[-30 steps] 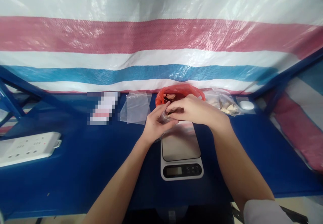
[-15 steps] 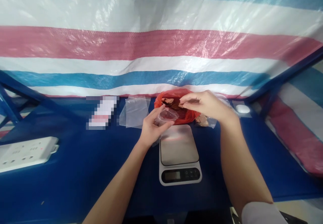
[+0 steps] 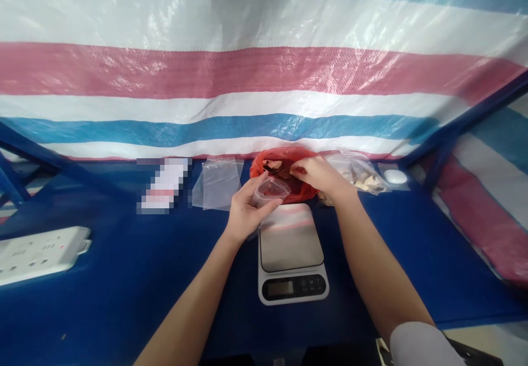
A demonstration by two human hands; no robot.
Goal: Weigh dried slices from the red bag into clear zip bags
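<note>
My left hand (image 3: pixel 246 208) is wrapped round a clear plastic cup (image 3: pixel 271 190), tilted at the near left edge of a red plastic bag (image 3: pixel 264 160). Inside the open bag lie brown, dried-looking pieces (image 3: pixel 273 165). At the bag's right side, my right hand (image 3: pixel 315 173) reaches over the opening with its thumb and fingertips pinched together; whatever they hold is too small to make out. Just below the cup stands a white kitchen scale (image 3: pixel 292 239) with a metal plate and a dark display.
Clear plastic bags (image 3: pixel 217 184) lie left of the red bag. Bags with pale pieces (image 3: pixel 371 182) and a white round object (image 3: pixel 395 176) are at the right. A power strip (image 3: pixel 43 253) sits at the left on the blue table (image 3: pixel 136 278). A striped sheet (image 3: pixel 247 69) hangs behind.
My right hand has moved left and slightly down, further over the red bag, uncovering the bagged pale pieces at the right. The left hand still holds the cup in nearly the same place.
</note>
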